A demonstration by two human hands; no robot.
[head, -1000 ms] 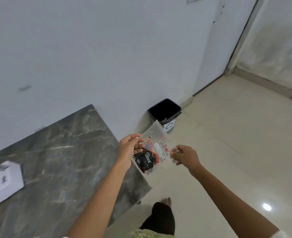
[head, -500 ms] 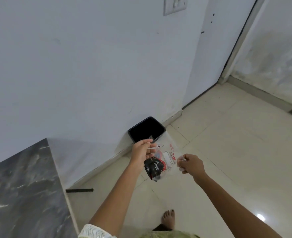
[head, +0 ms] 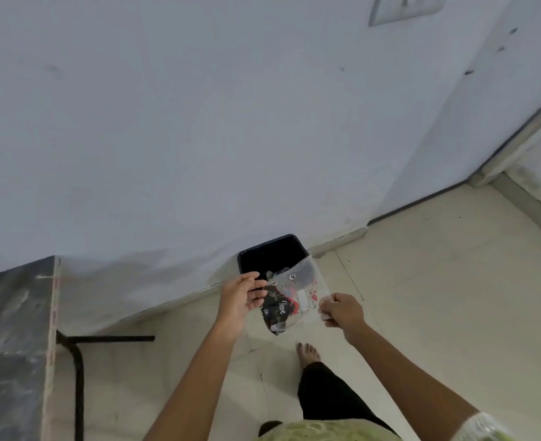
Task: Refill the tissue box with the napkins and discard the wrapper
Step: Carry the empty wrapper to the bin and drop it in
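Two hands on one clear plastic wrapper [head: 289,300], held in the air just in front of the black bin's [head: 270,254] open rim; left hand [head: 239,296] fingers pinched on its left edge, right hand [head: 342,310] fingers closed on its right edge; bin against the wall's skirting; bare tiled floor [head: 437,297] open to the right; marble table [head: 11,345] edge well apart at left.

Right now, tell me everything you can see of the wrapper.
The wrapper is a thin, clear plastic bag, crumpled, with a black and red print at its lower end and a white label. It is held in the air, tilted, between the left hand and the right hand, each at one edge. Its top overlaps the black bin by the wall.
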